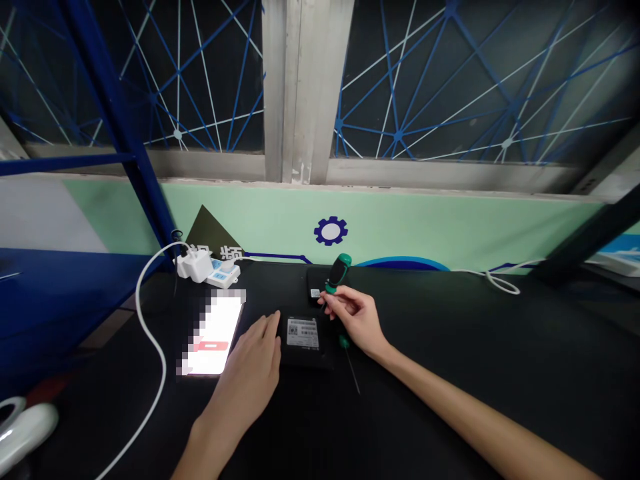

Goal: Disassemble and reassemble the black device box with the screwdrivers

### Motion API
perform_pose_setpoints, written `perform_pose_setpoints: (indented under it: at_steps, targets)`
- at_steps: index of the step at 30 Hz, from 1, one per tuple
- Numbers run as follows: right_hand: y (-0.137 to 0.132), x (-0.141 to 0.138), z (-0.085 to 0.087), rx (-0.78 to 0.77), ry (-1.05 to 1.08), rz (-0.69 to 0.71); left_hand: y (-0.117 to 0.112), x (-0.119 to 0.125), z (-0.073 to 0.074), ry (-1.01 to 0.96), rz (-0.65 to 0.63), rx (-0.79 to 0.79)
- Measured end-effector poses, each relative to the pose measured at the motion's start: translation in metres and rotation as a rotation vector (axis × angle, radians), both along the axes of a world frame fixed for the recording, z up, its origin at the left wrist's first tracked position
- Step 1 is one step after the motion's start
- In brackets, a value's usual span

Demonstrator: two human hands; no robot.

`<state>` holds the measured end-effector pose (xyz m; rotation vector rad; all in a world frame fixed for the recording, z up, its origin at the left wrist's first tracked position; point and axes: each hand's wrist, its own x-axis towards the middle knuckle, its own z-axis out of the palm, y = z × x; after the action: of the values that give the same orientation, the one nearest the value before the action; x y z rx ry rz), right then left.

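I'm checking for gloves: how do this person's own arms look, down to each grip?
The left grip and right grip are bare hands, ungloved, with no rings visible. The forearms show no sleeves, watches or bracelets.

Ahead of me, dark windowpanes (460, 80) crossed by blue and white lines flank a pale frame (297, 87) — below, a mint-green wall (425, 230) bears a gear emblem (331, 231). On my left, a blue post (105, 87) slants near the black tabletop (475, 327).

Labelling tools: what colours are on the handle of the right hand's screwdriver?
Black with green ends; the screwdriver handle shows in the head view.
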<state>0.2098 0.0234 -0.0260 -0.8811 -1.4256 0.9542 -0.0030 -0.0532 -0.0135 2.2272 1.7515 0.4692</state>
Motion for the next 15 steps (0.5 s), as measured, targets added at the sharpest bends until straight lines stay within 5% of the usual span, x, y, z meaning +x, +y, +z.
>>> perform_pose_setpoints:
  at_steps: [15]
  targets:
    - [-0.0027,0.0018,0.0033,0.069,0.002,-0.119,0.0001,-0.0019,-0.0086,-0.049,-0.001,0.061]
